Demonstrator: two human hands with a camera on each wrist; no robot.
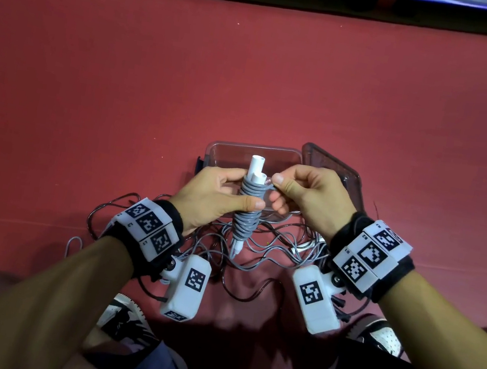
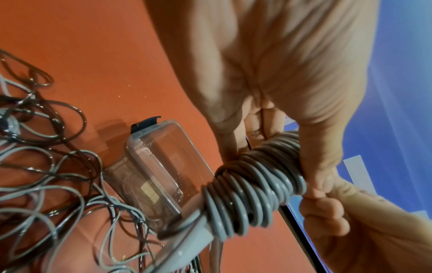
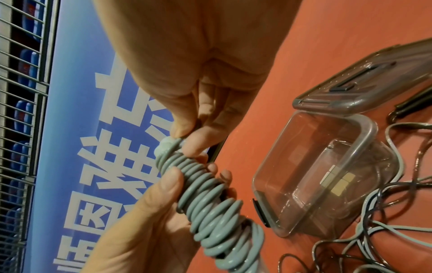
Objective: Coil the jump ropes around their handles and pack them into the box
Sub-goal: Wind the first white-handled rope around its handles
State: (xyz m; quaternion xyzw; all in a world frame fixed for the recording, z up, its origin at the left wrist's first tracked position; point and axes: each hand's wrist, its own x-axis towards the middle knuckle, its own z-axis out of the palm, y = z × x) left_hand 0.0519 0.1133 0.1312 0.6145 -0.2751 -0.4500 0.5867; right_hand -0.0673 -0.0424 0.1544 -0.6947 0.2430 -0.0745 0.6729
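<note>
Left hand: the left hand (image 1: 218, 191) gripped the middle of the grey jump rope coiled around its white plastic handles (image 1: 248, 214), thumb laid across the coils and fingers curled behind.
Right hand: the right hand (image 1: 308, 195) pinched the rope's end between thumb and forefinger at the top of the coil, just below the handle tips.
Coiled bundle: it was held roughly upright above the near edge of the box, with two white handle ends sticking out of the top.
Box: the clear rectangular plastic box (image 1: 285, 159) sat open on the red floor (image 1: 254, 73), just beyond the hands.
Lid: the dark tinted plastic lid (image 1: 332, 164) rested against the box's right side.
Loose ropes: a tangle of grey and dark jump ropes (image 1: 270, 250) lay on the floor below the hands, near the box.
</note>
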